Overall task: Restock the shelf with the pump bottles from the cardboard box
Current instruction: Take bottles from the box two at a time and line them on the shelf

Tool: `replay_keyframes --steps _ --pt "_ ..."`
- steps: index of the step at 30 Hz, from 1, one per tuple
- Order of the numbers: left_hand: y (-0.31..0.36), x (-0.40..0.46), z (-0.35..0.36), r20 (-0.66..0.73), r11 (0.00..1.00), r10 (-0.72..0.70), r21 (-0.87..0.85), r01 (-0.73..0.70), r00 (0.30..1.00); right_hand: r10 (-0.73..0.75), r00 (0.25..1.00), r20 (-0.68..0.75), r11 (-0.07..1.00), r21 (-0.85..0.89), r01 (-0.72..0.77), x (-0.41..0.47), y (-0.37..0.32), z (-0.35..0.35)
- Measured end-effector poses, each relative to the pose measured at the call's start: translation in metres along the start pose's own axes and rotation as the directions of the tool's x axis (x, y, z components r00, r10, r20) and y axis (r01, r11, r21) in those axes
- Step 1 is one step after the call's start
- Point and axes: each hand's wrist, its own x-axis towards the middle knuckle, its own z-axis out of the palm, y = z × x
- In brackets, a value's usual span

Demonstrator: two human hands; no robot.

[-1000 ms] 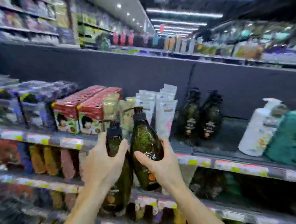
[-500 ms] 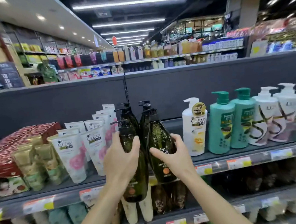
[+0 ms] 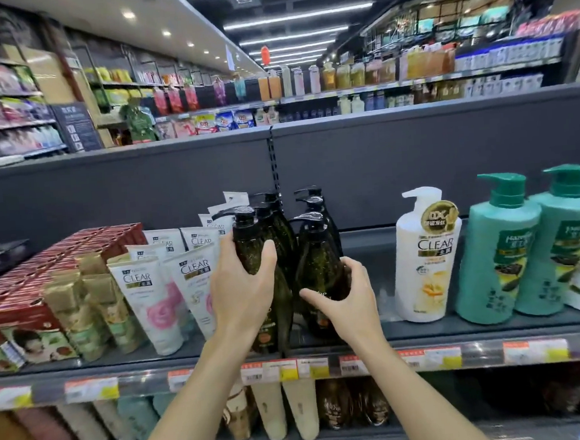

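Observation:
Two dark green pump bottles with black pumps stand upright at the front of the grey shelf (image 3: 427, 334). My left hand (image 3: 242, 292) grips the left dark bottle (image 3: 249, 243) around its body. My right hand (image 3: 345, 298) wraps the lower body of the right dark bottle (image 3: 318, 252). Behind them stand two more dark pump bottles (image 3: 311, 201) of the same kind. The cardboard box is out of view.
White Clear tubes (image 3: 142, 292) and red boxes (image 3: 45, 271) fill the shelf left of the bottles. A white Clear pump bottle (image 3: 425, 255) and teal pump bottles (image 3: 500, 249) stand to the right, with a gap between. Price tags (image 3: 292, 369) line the shelf edge; more bottles sit below.
Both hands have carried the two dark bottles forward and down onto the shelf, in front of the two bottles standing there. The camera has swung right and steadied.

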Motion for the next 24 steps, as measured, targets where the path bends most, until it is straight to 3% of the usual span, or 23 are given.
replay_keyframes --steps 5,8,11,13,18,24 --pt "-0.005 0.003 -0.001 -0.003 0.999 0.032 -0.030 -0.032 0.999 -0.016 1.000 0.017 0.999 -0.035 0.016 -0.007 0.005 -0.001" --pt "-0.011 0.009 0.001 0.020 0.999 0.026 -0.033 -0.025 0.999 0.011 1.000 0.012 0.972 -0.236 -0.007 -0.016 0.017 -0.016" --pt "-0.017 0.014 0.007 0.045 0.999 0.027 -0.032 -0.026 0.999 0.008 0.994 0.105 0.762 -0.644 0.062 -0.025 0.035 -0.037" --pt "-0.019 0.014 0.013 0.050 0.999 0.029 -0.038 -0.027 0.998 -0.034 0.983 0.182 0.583 -0.795 0.168 -0.028 0.045 -0.044" --pt "-0.030 0.008 0.026 0.065 0.999 0.022 -0.036 -0.020 0.998 -0.178 0.965 0.190 0.465 -0.848 0.253 -0.031 0.064 -0.045" --pt "-0.045 0.010 0.034 0.024 0.999 0.023 -0.029 -0.022 0.999 -0.189 0.961 0.204 0.443 -0.855 0.269 -0.033 0.068 -0.046"
